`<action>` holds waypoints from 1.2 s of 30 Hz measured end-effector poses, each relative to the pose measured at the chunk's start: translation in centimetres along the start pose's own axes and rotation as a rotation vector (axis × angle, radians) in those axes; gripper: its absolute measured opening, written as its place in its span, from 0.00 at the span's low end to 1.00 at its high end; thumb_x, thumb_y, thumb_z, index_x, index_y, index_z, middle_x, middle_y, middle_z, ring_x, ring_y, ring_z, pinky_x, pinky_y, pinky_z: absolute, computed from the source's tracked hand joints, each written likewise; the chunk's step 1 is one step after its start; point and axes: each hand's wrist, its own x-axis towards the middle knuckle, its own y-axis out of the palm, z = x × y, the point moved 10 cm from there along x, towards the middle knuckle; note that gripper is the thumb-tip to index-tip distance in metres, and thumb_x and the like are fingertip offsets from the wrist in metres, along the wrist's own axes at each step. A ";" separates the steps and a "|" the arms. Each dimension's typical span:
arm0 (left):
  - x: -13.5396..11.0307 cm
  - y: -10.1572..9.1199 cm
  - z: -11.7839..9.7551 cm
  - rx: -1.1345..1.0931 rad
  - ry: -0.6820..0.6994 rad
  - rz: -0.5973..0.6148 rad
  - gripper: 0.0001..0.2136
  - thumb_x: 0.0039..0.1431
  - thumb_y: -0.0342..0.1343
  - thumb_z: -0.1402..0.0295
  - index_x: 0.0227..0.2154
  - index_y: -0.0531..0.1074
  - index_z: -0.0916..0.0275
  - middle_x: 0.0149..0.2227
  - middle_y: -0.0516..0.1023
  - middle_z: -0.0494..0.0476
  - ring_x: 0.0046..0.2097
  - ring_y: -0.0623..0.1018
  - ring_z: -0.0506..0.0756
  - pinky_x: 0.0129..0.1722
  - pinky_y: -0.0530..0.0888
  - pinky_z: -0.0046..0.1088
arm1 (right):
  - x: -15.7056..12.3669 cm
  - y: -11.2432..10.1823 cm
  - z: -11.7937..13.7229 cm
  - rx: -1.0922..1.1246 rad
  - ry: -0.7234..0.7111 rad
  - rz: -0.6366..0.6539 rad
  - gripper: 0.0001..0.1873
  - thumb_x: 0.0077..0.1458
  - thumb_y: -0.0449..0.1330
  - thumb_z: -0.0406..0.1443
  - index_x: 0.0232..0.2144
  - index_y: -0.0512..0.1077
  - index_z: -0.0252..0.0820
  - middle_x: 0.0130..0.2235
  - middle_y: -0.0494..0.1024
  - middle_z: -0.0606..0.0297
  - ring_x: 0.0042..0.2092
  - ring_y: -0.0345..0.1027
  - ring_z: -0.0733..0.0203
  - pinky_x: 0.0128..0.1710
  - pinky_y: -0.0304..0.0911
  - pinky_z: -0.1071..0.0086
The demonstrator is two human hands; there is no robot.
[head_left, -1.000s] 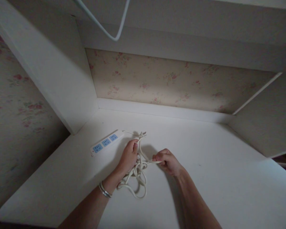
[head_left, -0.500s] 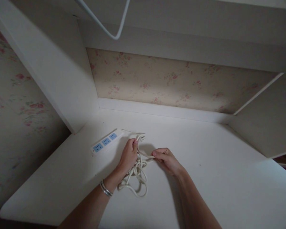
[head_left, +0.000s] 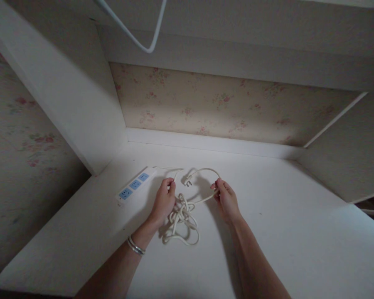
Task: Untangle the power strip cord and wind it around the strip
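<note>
A white power strip [head_left: 134, 186] with blue socket faces lies at the left on the white desk. Its pale cord [head_left: 183, 214] runs from the far end and gathers in a tangled heap between my hands. My left hand [head_left: 164, 199] is closed on the cord, just right of the strip. Pinched in the fingers of my right hand [head_left: 225, 197] is another stretch of cord, which arcs away from the heap. At the end of that arc the plug [head_left: 187, 180] hangs between both hands, its metal prongs showing.
The white desktop [head_left: 286, 232] spreads around my hands, with its rounded front corner at the left. A white side panel [head_left: 71, 95] rises at the left, and flowered wallpaper [head_left: 224, 112] backs the desk. A bent white rod [head_left: 149, 50] hangs overhead.
My right hand has moved slightly right and drawn out a loop of cord. The plug, earlier by my left hand's fingers, now hangs apart from them. The tangle has shifted a little right.
</note>
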 end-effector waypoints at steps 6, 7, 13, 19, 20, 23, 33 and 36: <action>-0.4 1.6 0.3 -0.099 -0.053 0.125 0.20 0.57 0.51 0.54 0.48 0.63 0.59 0.37 0.71 0.53 0.25 0.71 0.45 0.21 0.67 0.19 | -0.2 -0.1 0.8 0.057 -0.089 -0.070 0.18 0.50 0.60 0.52 0.32 0.66 0.45 0.36 0.75 0.70 0.20 0.52 0.74 0.17 0.52 0.77; -0.5 1.9 0.4 -0.129 -0.076 0.152 0.22 0.56 0.52 0.53 0.49 0.63 0.59 0.36 0.71 0.53 0.25 0.71 0.46 0.21 0.68 0.19 | -0.3 0.1 0.8 0.085 -0.090 -0.063 0.18 0.50 0.61 0.51 0.32 0.66 0.45 0.35 0.75 0.71 0.20 0.54 0.74 0.18 0.54 0.77; -2.1 3.3 0.0 -0.288 -0.272 0.358 0.33 0.52 0.58 0.55 0.59 0.55 0.56 0.37 0.73 0.52 0.25 0.73 0.47 0.22 0.69 0.21 | -0.7 0.6 1.5 0.270 -0.132 -0.050 0.19 0.49 0.64 0.46 0.38 0.60 0.51 0.43 0.74 0.72 0.25 0.62 0.76 0.28 0.66 0.77; -2.7 3.3 -1.2 -0.301 -0.244 0.404 0.45 0.47 0.64 0.64 0.65 0.44 0.56 0.43 0.74 0.56 0.36 0.77 0.50 0.33 0.73 0.23 | -0.6 0.8 1.7 0.328 -0.175 -0.030 0.22 0.48 0.67 0.42 0.40 0.58 0.53 0.41 0.74 0.74 0.32 0.68 0.73 0.37 0.69 0.73; -2.6 3.3 -1.2 -0.301 -0.228 0.405 0.44 0.47 0.64 0.65 0.64 0.46 0.56 0.44 0.74 0.56 0.38 0.77 0.51 0.36 0.73 0.24 | -0.5 0.6 1.6 0.331 -0.177 -0.035 0.23 0.47 0.67 0.42 0.40 0.58 0.53 0.40 0.74 0.74 0.33 0.69 0.73 0.38 0.69 0.73; -2.6 3.6 -1.0 -0.290 -0.202 0.419 0.34 0.48 0.63 0.66 0.59 0.59 0.59 0.45 0.74 0.58 0.38 0.78 0.52 0.38 0.73 0.26 | -0.1 0.3 0.9 0.334 -0.156 -0.039 0.24 0.46 0.68 0.42 0.40 0.59 0.52 0.37 0.74 0.74 0.34 0.69 0.71 0.39 0.68 0.71; -2.1 3.2 -1.3 -0.364 -0.230 0.311 0.30 0.45 0.65 0.66 0.53 0.65 0.61 0.48 0.75 0.61 0.41 0.78 0.54 0.37 0.73 0.25 | -1.3 4.5 -1.8 -0.091 0.009 0.245 0.17 0.51 0.61 0.49 0.31 0.70 0.41 0.31 0.73 0.67 0.31 0.67 0.65 0.33 0.63 0.70; -2.0 2.8 -1.4 -0.392 -0.253 0.270 0.29 0.47 0.63 0.67 0.54 0.64 0.60 0.49 0.75 0.60 0.39 0.79 0.53 0.34 0.73 0.24 | -2.6 6.8 -2.3 -0.229 -0.007 0.441 0.17 0.51 0.62 0.48 0.32 0.74 0.40 0.30 0.74 0.66 0.33 0.66 0.64 0.35 0.60 0.70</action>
